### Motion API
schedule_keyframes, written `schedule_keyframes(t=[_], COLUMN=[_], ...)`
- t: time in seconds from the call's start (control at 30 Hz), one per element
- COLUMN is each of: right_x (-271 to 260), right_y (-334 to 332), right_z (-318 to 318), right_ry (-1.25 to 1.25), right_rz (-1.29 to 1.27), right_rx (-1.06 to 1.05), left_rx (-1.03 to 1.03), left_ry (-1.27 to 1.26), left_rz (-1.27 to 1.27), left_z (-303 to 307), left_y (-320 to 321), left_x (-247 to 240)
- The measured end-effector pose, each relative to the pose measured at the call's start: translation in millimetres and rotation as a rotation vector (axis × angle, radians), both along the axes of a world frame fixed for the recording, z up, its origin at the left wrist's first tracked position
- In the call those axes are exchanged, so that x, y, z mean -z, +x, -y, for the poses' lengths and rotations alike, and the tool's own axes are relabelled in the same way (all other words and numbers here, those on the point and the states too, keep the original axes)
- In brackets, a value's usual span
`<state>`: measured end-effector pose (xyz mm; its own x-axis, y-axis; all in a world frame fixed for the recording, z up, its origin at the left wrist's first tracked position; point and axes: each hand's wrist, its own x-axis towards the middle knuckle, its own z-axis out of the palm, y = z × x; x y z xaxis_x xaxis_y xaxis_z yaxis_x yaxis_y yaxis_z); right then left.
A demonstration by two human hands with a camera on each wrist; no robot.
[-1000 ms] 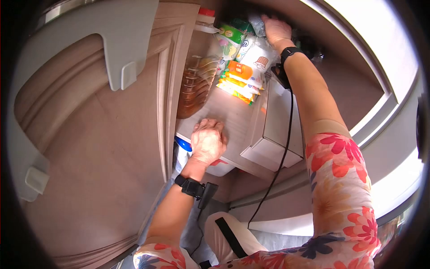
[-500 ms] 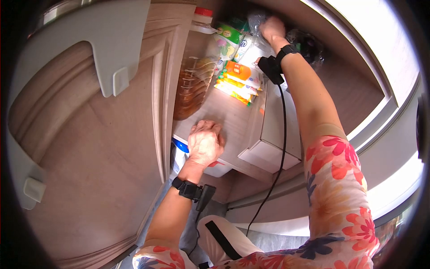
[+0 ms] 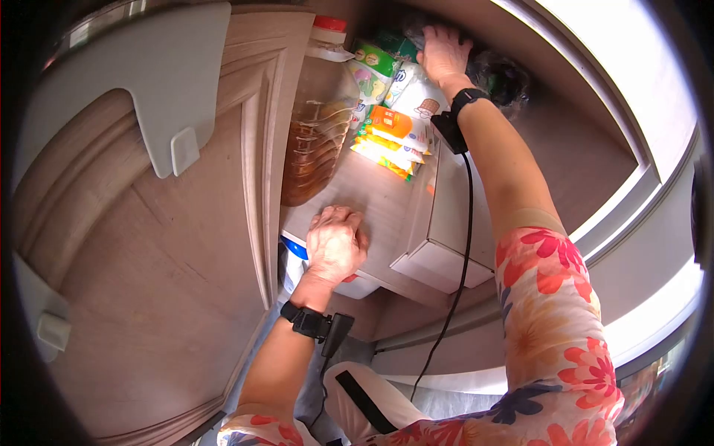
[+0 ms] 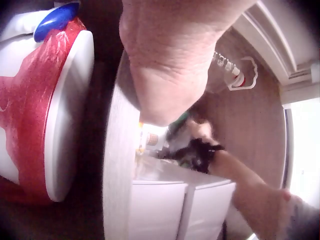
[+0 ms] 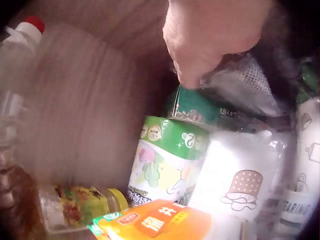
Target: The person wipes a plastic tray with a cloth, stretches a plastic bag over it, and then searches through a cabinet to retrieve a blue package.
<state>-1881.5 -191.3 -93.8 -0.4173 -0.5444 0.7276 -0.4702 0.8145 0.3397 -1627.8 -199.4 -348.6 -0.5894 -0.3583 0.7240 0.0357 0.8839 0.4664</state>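
Observation:
At the back of the cupboard the right hand [image 3: 445, 58] reaches over a crinkled clear plastic bag [image 5: 242, 82], its fingers spread in the head view. Just below it, the right wrist view shows a dark green box [image 5: 197, 107], a green-topped pack [image 5: 167, 160] and a white pack [image 5: 232, 175] with a biscuit picture. The left hand [image 3: 335, 241] rests on the front of the shelf [image 3: 379, 197], knuckles up and fingers bent; its fingertips are hidden.
A large red-capped bottle [image 3: 320, 126] stands left of orange packets [image 3: 390, 134]. White boxes [image 3: 435, 260] lie on the right of the shelf. The cupboard door [image 3: 171, 245] stands open at left. A black cable [image 3: 467, 245] hangs from the right wrist.
The right hand's fingers, bunched at the clear bag half a second ago, are now spread. The left hand stays on the shelf, while the whole head view has shifted slightly.

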Motion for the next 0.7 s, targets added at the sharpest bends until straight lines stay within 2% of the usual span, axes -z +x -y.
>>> schedule_keyframes(t=[0.13,0.2,0.3,0.4,0.53,0.6,0.63,0.7], right_x=[-1.9,-9.0,-11.4,-4.2,8.8,5.7,1.5,-6.3], right_y=[-3.6,-5.0,-5.3,-3.0,-6.9,-16.0,-21.2,-30.5], right_z=[-14.7,-18.6,-18.8,-14.4,-15.4,-17.9,-21.4,-30.1], right_ry=[-0.021,0.000,0.021,0.005,0.076,0.085,0.086,-0.101], right_rz=[-0.041,0.355,0.396,0.462,0.326,0.153,0.152,0.150], right_rx=[0.009,0.117,0.220,0.172,0.192,0.326,0.322,0.234], left_rx=[-0.001,-0.002,0.005,0.005,-0.012,-0.005,-0.009,-0.007], left_ry=[0.008,0.008,0.018,0.014,0.013,0.020,0.021,0.021], left_rz=[-0.005,-0.006,-0.015,-0.004,-0.013,0.008,0.007,-0.017], left_z=[-0.6,-0.1,-0.2,-0.1,-0.4,-0.5,-0.4,-0.1], left_y=[0.5,-0.2,0.0,0.7,0.3,0.4,0.2,-0.1], left_x=[-0.3,0.4,0.6,-0.4,0.6,0.2,0.0,0.8])
